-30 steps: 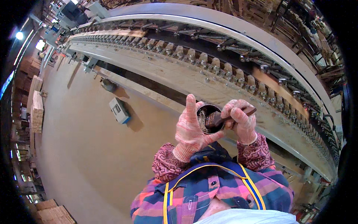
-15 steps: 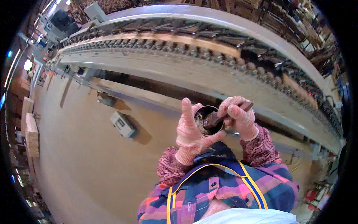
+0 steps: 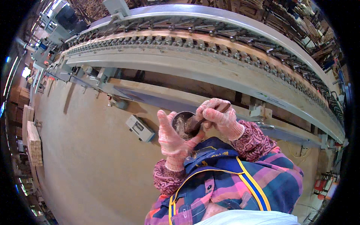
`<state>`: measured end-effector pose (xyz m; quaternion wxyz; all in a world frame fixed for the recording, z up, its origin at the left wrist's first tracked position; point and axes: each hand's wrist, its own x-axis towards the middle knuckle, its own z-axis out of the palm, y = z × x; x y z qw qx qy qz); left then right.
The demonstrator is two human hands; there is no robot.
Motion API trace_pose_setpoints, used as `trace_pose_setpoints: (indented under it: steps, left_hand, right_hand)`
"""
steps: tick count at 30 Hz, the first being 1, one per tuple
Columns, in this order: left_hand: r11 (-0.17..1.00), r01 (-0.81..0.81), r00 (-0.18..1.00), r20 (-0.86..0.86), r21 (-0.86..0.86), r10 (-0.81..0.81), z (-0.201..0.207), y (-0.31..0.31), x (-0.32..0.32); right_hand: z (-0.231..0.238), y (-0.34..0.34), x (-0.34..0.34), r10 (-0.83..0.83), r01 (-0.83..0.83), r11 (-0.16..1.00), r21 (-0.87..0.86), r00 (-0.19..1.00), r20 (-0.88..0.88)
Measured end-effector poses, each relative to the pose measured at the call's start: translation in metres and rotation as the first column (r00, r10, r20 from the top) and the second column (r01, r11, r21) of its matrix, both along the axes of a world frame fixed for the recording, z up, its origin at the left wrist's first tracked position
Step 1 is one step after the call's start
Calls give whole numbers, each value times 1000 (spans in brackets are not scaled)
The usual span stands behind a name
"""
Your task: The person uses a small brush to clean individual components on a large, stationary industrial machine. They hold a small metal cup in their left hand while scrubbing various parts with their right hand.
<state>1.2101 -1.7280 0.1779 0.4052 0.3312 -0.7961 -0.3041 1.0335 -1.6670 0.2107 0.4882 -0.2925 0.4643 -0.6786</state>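
My left hand point(image 3: 171, 140), in a pink-and-white knit glove, is wrapped round a round, dark-walled cup point(image 3: 179, 118) held in front of my chest. The cup's mouth faces up, and pale, crusty residue shows on its inside. A brush with a brown handle point(image 3: 224, 107) is gripped in my gloved right hand point(image 3: 220, 119). Its wide head point(image 3: 193, 123) reaches down into the cup, so the tip is partly hidden by the cup's wall and shadow.
Ahead runs a long machine with a grey beam point(image 3: 161, 62) and a row of metal rollers or clamps point(image 3: 187, 44). A grey-white box point(image 3: 140, 128) sits on the floor, near a small motor-like part point(image 3: 119, 103). Stacked lumber point(image 3: 34, 144) lies at the far left.
Both hands, with the cup and brush, have moved left and slightly down in the picture. My view has shifted too, so the machine and floor box appear displaced. The brush stays in the cup.
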Motion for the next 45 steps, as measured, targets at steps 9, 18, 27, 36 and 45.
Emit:
trace_pose_setpoints:
  steps: [9,18,27,36,45]
  left_hand:
    - [983,38,999,-22,182,-35,-27,-99,-10]
    - [998,43,998,49,41,-45,-13,-221,-62]
    - [965,96,994,-74,243,-81,-22,-303,-87]
    - [905,237,969,-154,353,-194,-41,-428,-36]
    - [973,214,974,-100,88,-205,-53,-566,52]
  right_hand:
    - [-21,-104,-21,73,-73,997,22,996,-45]
    - [-16,-215,-72,4,1,999,-46,993,120]
    - [-24,-287,-94,-258,280,959,-50,931,258]
    - [-23,-398,-50,-423,436,898,51,828,368]
    - [-59,-575,-37,-575,578,809,-105,742,-343]
